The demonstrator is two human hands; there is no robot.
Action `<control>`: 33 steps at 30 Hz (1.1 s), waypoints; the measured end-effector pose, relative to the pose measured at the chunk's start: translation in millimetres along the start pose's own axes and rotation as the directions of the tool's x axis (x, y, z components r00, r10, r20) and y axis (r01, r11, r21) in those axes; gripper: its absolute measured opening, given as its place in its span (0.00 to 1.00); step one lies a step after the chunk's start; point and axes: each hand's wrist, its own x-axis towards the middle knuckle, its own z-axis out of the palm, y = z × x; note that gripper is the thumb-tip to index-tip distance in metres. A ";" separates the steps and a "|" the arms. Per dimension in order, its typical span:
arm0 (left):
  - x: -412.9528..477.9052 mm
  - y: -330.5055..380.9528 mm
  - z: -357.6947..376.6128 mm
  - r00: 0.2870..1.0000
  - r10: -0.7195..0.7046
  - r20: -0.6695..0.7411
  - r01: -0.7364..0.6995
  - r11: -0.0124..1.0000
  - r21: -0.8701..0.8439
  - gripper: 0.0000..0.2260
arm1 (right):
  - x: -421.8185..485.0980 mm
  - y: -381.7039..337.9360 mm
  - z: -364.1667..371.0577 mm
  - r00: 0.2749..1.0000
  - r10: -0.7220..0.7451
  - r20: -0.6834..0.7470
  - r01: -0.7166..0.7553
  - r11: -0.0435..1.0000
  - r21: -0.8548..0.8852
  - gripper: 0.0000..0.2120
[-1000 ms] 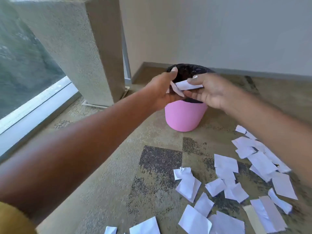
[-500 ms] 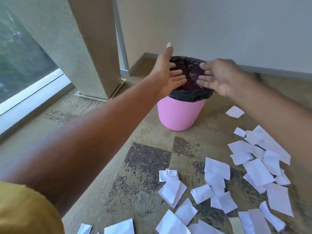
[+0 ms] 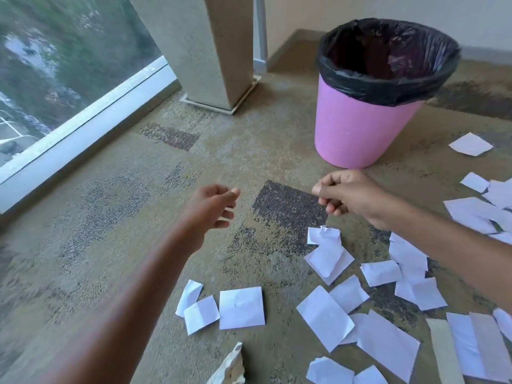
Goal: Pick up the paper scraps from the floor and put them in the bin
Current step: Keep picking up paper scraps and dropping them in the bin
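Holding the left hand (image 3: 213, 206) out low over the speckled beige carpet floor (image 3: 138, 217), fingers loosely relaxed and gripping nothing. Holding the right hand (image 3: 346, 196) beside it but apart, fingers curled into the palm, seemingly empty, judging through some blur. Hovering both in front of the upright pink plastic bin (image 3: 357, 128) lined with a black bag (image 3: 388, 81), nearest the right hand. Looking down at white torn paper scraps (image 3: 329, 261) lying scattered on the floor, mostly beneath and right of the right hand, one near the bin.
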 end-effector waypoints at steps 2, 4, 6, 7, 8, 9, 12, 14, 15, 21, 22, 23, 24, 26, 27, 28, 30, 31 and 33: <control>-14.0 -49.0 -9.4 0.992 -0.063 -0.106 0.074 0.992 0.103 0.11 | -3.9 16.6 33.7 0.997 -0.018 0.076 0.025 0.995 -0.092 0.08; -28.1 -94.3 -14.0 0.974 -0.114 -0.195 0.150 0.972 0.181 0.13 | -10.4 29.3 67.3 0.987 -0.051 0.150 0.078 0.981 -0.180 0.06; -41.7 -134.3 -15.1 0.950 -0.131 -0.285 0.233 0.904 0.358 0.20 | -18.8 39.5 99.1 0.971 -0.080 0.225 0.142 0.952 -0.272 0.05; -49.9 -148.3 -13.6 0.940 -0.116 -0.321 0.260 0.852 0.454 0.23 | -23.4 44.2 113.8 0.959 -0.089 0.269 0.177 0.930 -0.323 0.06; -58.0 -159.3 -10.9 0.933 -0.081 -0.351 0.263 0.817 0.514 0.25 | -27.6 49.2 127.2 0.945 -0.092 0.314 0.216 0.897 -0.386 0.09; -66.2 -166.6 -7.9 0.926 -0.041 -0.374 0.253 0.803 0.539 0.25 | -31.9 53.6 139.9 0.929 -0.099 0.356 0.266 0.849 -0.456 0.13; -77.1 -183.7 -1.2 0.900 0.059 -0.431 0.215 0.802 0.558 0.24 | -43.4 65.9 172.1 0.880 -0.109 0.462 0.411 0.662 -0.627 0.26; -76.6 -193.5 -1.1 0.887 0.096 -0.451 0.177 0.832 0.525 0.19 | -51.2 70.9 188.8 0.866 -0.131 0.483 0.469 0.547 -0.693 0.31; -76.4 -197.3 -1.4 0.883 0.111 -0.456 0.155 0.848 0.507 0.17 | -55.2 72.0 196.0 0.862 -0.147 0.485 0.488 0.499 -0.716 0.32; -77.9 -205.7 -6.8 0.874 0.164 -0.457 0.081 0.878 0.471 0.09 | -61.8 80.0 219.4 0.857 -0.220 0.466 0.515 0.379 -0.769 0.36; -77.9 -206.3 -9.2 0.871 0.161 -0.465 0.082 0.884 0.460 0.10 | -61.5 80.8 219.7 0.864 -0.216 0.455 0.503 0.415 -0.758 0.37; -77.8 -206.3 -11.5 0.869 0.149 -0.472 0.087 0.893 0.442 0.11 | -60.9 81.6 219.3 0.870 -0.212 0.446 0.492 0.450 -0.745 0.38; -78.3 -206.2 -13.6 0.871 0.143 -0.470 0.085 0.899 0.429 0.11 | -60.5 81.8 218.4 0.874 -0.209 0.438 0.483 0.475 -0.736 0.38; -79.4 -205.9 -15.6 0.880 0.158 -0.449 0.058 0.900 0.432 0.11 | -59.7 81.7 215.5 0.880 -0.207 0.428 0.472 0.494 -0.731 0.38; -79.9 -206.5 -15.7 0.884 0.167 -0.436 0.045 0.899 0.435 0.12 | -58.9 82.0 214.1 0.881 -0.210 0.425 0.470 0.494 -0.732 0.37; -80.1 -207.3 -15.4 0.891 0.169 -0.422 0.034 0.901 0.432 0.14 | -58.4 81.9 212.8 0.881 -0.217 0.421 0.471 0.492 -0.732 0.35; -79.8 -211.1 -14.5 0.905 0.157 -0.396 0.024 0.910 0.415 0.19 | -56.9 82.7 210.4 0.884 -0.235 0.405 0.467 0.496 -0.732 0.31; -79.5 -211.8 -13.9 0.907 0.146 -0.394 0.031 0.912 0.410 0.20 | -56.2 83.1 209.5 0.887 -0.237 0.396 0.461 0.505 -0.730 0.31; -78.7 -210.9 -13.4 0.909 0.131 -0.396 0.048 0.909 0.413 0.19 | -55.2 83.3 208.3 0.893 -0.235 0.384 0.449 0.515 -0.730 0.32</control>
